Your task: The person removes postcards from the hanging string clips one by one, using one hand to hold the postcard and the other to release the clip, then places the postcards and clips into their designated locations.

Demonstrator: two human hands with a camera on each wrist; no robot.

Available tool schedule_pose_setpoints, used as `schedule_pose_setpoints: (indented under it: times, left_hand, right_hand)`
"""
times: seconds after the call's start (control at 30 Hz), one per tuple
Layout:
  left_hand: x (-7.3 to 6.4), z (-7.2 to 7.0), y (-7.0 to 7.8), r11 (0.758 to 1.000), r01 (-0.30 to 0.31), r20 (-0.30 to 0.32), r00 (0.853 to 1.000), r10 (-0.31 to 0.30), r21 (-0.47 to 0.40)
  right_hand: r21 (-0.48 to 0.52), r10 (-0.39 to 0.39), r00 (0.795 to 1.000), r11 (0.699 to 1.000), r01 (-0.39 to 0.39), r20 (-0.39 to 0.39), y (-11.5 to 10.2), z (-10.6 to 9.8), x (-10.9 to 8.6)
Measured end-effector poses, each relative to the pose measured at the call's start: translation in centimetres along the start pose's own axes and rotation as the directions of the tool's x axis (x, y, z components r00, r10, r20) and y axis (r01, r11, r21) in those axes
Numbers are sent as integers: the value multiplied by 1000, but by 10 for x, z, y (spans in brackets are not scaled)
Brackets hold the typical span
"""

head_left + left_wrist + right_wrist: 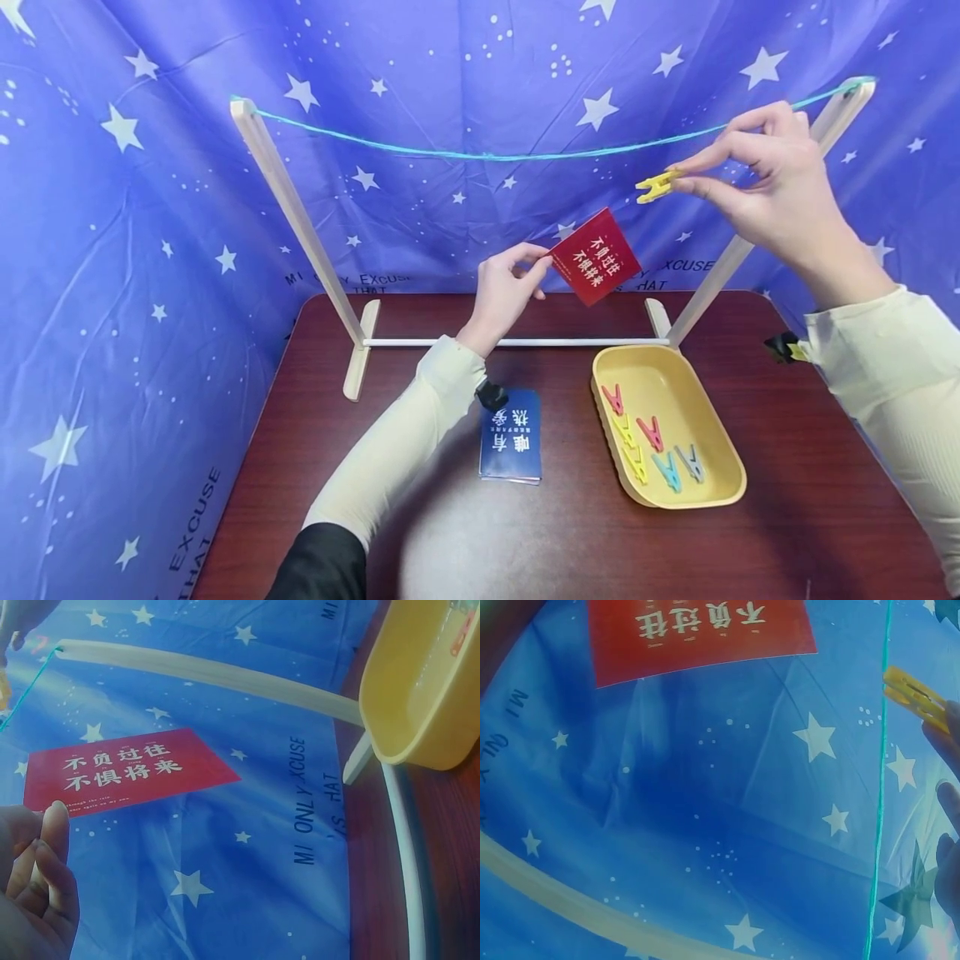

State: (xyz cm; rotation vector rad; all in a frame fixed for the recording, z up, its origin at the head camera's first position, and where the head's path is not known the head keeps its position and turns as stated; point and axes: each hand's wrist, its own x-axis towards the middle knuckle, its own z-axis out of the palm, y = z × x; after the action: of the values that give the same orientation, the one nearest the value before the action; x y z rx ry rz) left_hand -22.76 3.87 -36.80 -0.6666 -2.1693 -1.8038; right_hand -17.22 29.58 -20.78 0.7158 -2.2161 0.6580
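Note:
A red card (597,257) with white characters is pinched at one corner between the thumb and fingers of my left hand (507,292), held in the air below the line. My right hand (780,179) pinches a yellow clothespin (656,187) between thumb and forefinger, up and to the right of the card. Above both card and clothespin sags a turquoise string (480,156), strung between two wooden posts. In the right wrist view the clothespin (916,697) overlaps the string (880,787); whether they touch I cannot tell. Card and clothespin are apart.
A yellow tray (720,458) with several coloured clothespins stands on the dark red table (420,533) at the right. A stack of cards with a blue one (512,450) on top lies left of it. Wooden posts (300,217) joined by a white rod (570,342) stand behind.

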Motion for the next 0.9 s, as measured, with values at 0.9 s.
schedule_pose_setpoints:
  times: [0.9]
  left_hand:
    - [-19, -12, 4, 1000, 5, 57, 998, -4, -28]
  right_hand:
    - [-39, 95, 981, 995, -90, 167, 18, 18, -42]
